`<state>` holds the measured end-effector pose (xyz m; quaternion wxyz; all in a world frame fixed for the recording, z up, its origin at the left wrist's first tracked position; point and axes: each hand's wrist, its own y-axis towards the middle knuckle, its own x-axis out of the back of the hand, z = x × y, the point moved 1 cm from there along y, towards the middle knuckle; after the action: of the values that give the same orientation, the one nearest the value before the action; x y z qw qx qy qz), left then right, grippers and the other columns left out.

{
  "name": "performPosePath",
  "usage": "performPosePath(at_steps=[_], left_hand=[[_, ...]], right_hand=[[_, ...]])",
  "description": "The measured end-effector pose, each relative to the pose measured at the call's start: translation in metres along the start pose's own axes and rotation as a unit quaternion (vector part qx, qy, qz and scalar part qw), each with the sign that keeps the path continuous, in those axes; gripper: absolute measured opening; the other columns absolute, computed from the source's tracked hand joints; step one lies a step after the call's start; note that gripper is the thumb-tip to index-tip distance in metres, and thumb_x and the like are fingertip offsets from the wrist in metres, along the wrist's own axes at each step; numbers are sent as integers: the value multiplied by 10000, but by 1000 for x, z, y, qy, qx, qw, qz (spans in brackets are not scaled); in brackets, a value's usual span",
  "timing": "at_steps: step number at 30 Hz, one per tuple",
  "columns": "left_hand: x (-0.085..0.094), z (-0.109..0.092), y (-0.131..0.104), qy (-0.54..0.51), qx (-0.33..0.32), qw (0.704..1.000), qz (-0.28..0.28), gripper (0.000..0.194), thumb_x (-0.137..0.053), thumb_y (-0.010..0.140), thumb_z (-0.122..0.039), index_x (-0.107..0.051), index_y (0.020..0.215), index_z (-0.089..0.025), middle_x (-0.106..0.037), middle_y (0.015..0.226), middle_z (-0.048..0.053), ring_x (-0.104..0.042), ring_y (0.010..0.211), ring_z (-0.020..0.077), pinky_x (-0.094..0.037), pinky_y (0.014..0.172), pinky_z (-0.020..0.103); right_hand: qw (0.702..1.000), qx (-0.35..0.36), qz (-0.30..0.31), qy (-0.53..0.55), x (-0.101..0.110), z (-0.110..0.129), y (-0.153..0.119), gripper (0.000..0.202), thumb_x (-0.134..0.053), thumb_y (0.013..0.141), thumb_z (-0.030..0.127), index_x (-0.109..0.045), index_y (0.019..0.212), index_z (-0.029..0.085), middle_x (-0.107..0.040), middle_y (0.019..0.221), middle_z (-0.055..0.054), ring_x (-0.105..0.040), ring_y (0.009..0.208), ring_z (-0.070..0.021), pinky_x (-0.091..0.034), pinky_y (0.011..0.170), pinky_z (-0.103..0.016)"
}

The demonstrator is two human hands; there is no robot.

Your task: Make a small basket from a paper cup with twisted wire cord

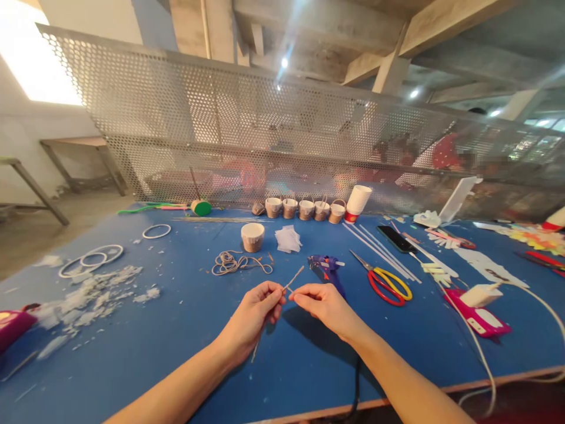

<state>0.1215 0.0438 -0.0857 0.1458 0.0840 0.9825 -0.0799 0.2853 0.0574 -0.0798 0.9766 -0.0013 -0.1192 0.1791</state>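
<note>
Over the blue table (185, 347), my left hand (261, 306) pinches a thin twisted cord (293, 279), whose upper end sticks up past the fingers and whose lower end hangs below the palm. Close on its right, my right hand (318, 299) has thumb and forefinger pressed together at a short pale strand by the cord. Beyond the hands lie a loose coil of cord (236, 263), a small twine-wrapped cup (252, 237) and a stack of white squares (288, 239). A purple glue gun (325, 268) rests just behind my right hand.
Scissors (383, 285), white strips (379, 253), a phone (396, 238) and a pink power strip (479, 315) with cables are on the right. Several small baskets (306, 209) and stacked paper cups (357, 203) line the mesh divider (229, 129). White rings (90, 259) and scraps (95, 294) lie left.
</note>
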Motion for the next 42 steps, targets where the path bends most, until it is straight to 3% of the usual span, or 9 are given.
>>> performPosePath(at_steps=[7, 11, 13, 15, 18, 22, 28, 34, 42], left_hand=[[1, -9, 0, -35, 24, 998, -49, 388, -769, 588, -386, -637, 854, -136, -356, 536, -100, -213, 413, 8, -118, 407, 176], [5, -10, 3, -14, 22, 997, -79, 430, -800, 534, -410, -660, 832, -133, -286, 479, -120, -206, 391, 10, -96, 398, 177], [9, -10, 5, -15, 16, 995, -98, 428, -815, 507, -390, -668, 813, -129, -320, 479, -114, -222, 386, 8, -105, 389, 173], [12, -12, 8, -15, 8, 993, -113, 433, -826, 485, -373, -671, 802, -123, -374, 498, -102, -244, 386, 4, -127, 380, 167], [14, -14, 13, -6, 3, 992, -122, 432, -826, 481, -367, -661, 798, -125, -446, 538, -82, -303, 391, 7, -183, 375, 162], [13, -15, 21, 15, 13, 992, -126, 388, -820, 495, -316, -657, 787, -120, -490, 558, -64, -341, 392, 14, -202, 371, 160], [11, -11, 31, 46, 36, 987, -148, 333, -803, 511, -276, -646, 755, -114, -460, 508, -76, -273, 357, 4, -121, 360, 163], [6, -8, 44, 70, 38, 984, -162, 312, -770, 513, -260, -650, 761, -115, -435, 496, -83, -295, 367, 14, -139, 361, 166], [-4, 0, 50, 84, 57, 985, -138, 330, -751, 512, -274, -656, 787, -119, -375, 438, -105, -281, 373, 25, -160, 364, 167]], right_hand=[[1000, 12, 14, -7, 0, -3, -1, 272, -555, 818, 360, -699, 824, 130, -429, 484, 58, -351, 470, -82, -259, 473, -224], [995, 18, 33, -93, 8, -3, -8, 265, -522, 840, 344, -704, 812, 155, -593, 567, 5, -485, 513, -113, -347, 517, -233], [977, 62, -22, -200, 22, -1, -13, 251, -527, 841, 347, -706, 771, 186, -683, 727, -32, -586, 660, -158, -393, 614, -255], [935, 82, -135, -317, 42, 2, -18, 281, -519, 849, 374, -687, 698, 206, -703, 810, -45, -619, 782, -198, -392, 684, -276], [895, -19, -215, -390, 72, 0, -17, 371, -474, 864, 457, -645, 645, 210, -697, 741, -54, -637, 753, -226, -380, 629, -285], [910, -50, -188, -367, 86, -13, 7, 286, -595, 775, 473, -676, 798, 200, -715, 870, -84, -649, 836, -259, -393, 622, -275], [943, -42, -165, -285, 68, -32, 41, 164, -586, 773, 295, -690, 777, 169, -714, 763, -95, -662, 733, -237, -407, 591, -257], [973, 74, -147, -163, 51, -38, 26, 182, -484, 832, 261, -633, 860, 160, -660, 634, -20, -613, 579, -162, -427, 570, -236], [978, 167, -97, -75, 33, -25, 6, 172, -535, 795, 289, -518, 658, 187, -532, 568, 37, -449, 521, -108, -345, 513, -220]])
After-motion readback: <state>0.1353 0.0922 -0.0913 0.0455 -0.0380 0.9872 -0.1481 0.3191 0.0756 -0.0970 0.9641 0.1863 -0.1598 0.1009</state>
